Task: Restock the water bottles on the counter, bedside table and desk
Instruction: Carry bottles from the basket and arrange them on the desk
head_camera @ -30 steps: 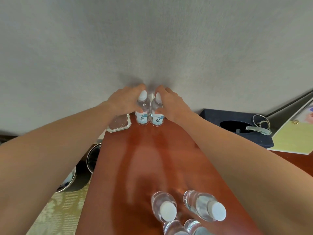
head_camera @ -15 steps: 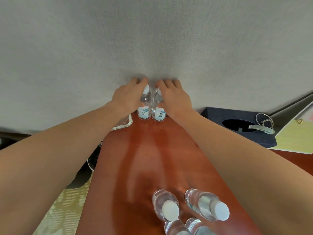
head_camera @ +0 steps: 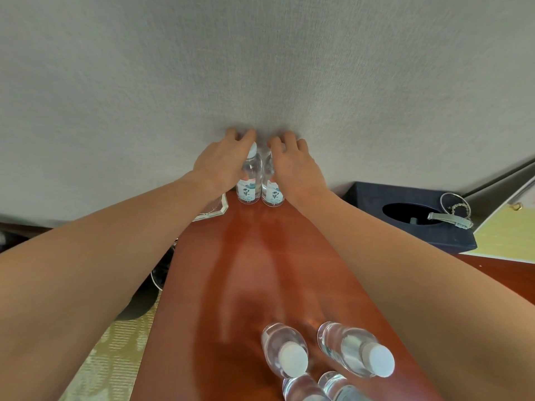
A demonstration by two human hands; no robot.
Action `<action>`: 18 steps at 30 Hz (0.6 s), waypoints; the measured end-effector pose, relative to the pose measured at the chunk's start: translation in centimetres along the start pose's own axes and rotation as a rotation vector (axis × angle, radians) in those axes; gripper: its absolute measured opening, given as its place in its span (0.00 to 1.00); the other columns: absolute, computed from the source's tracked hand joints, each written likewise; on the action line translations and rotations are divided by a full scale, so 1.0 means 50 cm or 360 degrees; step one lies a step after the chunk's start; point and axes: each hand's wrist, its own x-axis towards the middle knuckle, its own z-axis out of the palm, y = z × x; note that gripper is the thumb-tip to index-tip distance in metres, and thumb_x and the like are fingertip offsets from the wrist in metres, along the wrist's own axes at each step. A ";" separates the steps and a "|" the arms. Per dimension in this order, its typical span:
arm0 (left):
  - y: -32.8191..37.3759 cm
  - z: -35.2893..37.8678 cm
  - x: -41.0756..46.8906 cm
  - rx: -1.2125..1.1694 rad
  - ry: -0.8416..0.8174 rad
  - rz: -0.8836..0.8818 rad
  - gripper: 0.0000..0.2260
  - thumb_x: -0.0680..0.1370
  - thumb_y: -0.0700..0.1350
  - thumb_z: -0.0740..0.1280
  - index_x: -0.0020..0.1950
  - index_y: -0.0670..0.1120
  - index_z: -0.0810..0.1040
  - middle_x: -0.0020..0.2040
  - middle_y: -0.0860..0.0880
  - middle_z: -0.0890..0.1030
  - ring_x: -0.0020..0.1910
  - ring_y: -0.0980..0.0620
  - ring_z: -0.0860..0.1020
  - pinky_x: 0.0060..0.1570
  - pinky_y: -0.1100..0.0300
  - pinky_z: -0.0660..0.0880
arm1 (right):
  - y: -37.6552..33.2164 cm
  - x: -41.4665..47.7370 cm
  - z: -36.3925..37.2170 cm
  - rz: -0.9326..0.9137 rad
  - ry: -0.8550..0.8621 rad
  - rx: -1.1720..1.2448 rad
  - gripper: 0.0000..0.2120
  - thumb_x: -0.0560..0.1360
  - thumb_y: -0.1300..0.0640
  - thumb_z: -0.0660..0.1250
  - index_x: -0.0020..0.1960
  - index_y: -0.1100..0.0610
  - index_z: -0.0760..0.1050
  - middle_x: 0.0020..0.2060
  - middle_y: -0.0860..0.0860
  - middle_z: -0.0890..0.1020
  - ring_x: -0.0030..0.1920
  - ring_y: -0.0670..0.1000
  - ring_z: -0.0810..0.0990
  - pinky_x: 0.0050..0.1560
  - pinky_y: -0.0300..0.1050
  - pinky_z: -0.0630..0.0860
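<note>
**A:** Where were the water bottles at that moment?

**B:** Two stood upright and touching at the far end of the table (head_camera: 246, 270), close against the wall (head_camera: 260, 68). The left hand (head_camera: 223, 166) kept its grip curled round the upper part of the left bottle (head_camera: 249, 180), with the fingers hooked past the white cap. The right hand (head_camera: 295, 169) was curled over the top of the right bottle (head_camera: 272, 193) and hid its cap. Neither thumb showed.

**A:** And the others?

**B:** Four spare bottles (head_camera: 285, 351) stood clustered at the near edge, well apart from the pair, and no hand was on them.

**A:** How would they likely handle?

**B:** They looked like small, clear plastic bottles, sealed and apparently full. That would make them light enough for one hand each, yet weighty enough to stand firm. Thin walls of that sort would probably dent under a hard squeeze. The smooth sides and the glossy table suggested they would slide readily. Being tall and narrow, they would tip if pushed at the cap.

**A:** So where should the person have taken hold?

**B:** Round the body, at the shoulder or the label band, with only moderate pressure. Any straightening nudge was best given low, near the label.

**A:** Was anything close by?

**B:** A glass dish (head_camera: 212, 208) lay just beside the left bottle, under the left wrist. A dark box (head_camera: 405, 241) sat off to the right.
</note>
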 end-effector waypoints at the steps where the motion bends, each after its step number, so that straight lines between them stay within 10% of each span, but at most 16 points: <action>1: 0.000 0.000 0.000 0.0000 -0.0002 0.0002 0.23 0.74 0.38 0.72 0.65 0.44 0.66 0.61 0.38 0.70 0.43 0.36 0.77 0.40 0.49 0.74 | 0.000 -0.001 -0.001 0.0003 -0.0001 -0.0009 0.19 0.78 0.68 0.57 0.68 0.59 0.65 0.65 0.57 0.68 0.62 0.58 0.68 0.51 0.47 0.74; 18: 0.028 0.003 0.004 -0.0039 -0.0041 0.0048 0.28 0.75 0.42 0.71 0.70 0.50 0.61 0.61 0.39 0.70 0.41 0.37 0.78 0.40 0.49 0.76 | 0.022 -0.016 -0.013 0.0004 0.0010 -0.0030 0.24 0.75 0.65 0.64 0.70 0.58 0.63 0.63 0.57 0.69 0.58 0.57 0.71 0.50 0.45 0.74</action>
